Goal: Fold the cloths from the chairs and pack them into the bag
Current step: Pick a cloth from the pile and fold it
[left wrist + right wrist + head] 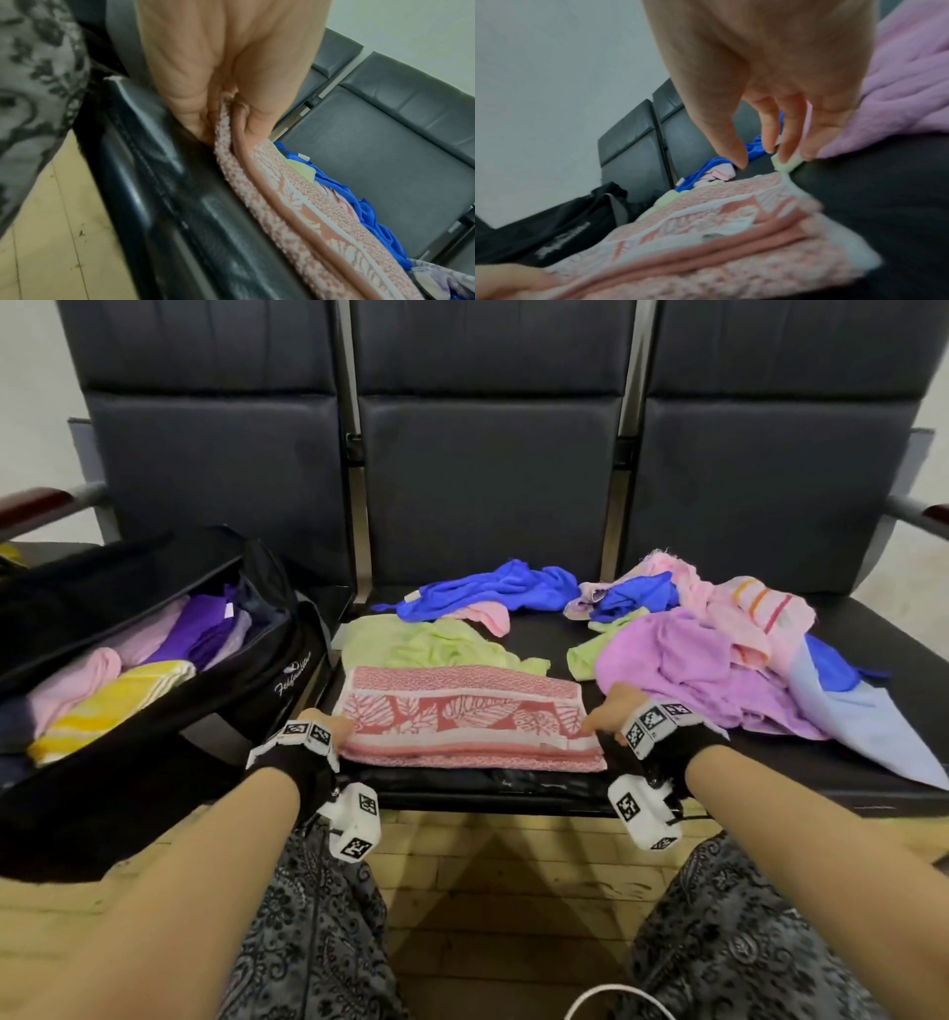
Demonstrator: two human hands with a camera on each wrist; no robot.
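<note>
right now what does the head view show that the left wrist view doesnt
Only the head view shows the open black bag holding folded cloths, the right hand at the towel's right end, and the purple cloth. Only the left wrist view shows the left hand pinching the towel's layered edge between thumb and fingers. Both show the pink leaf-patterned towel on the chair seat and a blue cloth behind it.

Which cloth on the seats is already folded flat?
The pink leaf-patterned towel at the seat's front edge, between left hand and right hand; the others lie crumpled.
</note>
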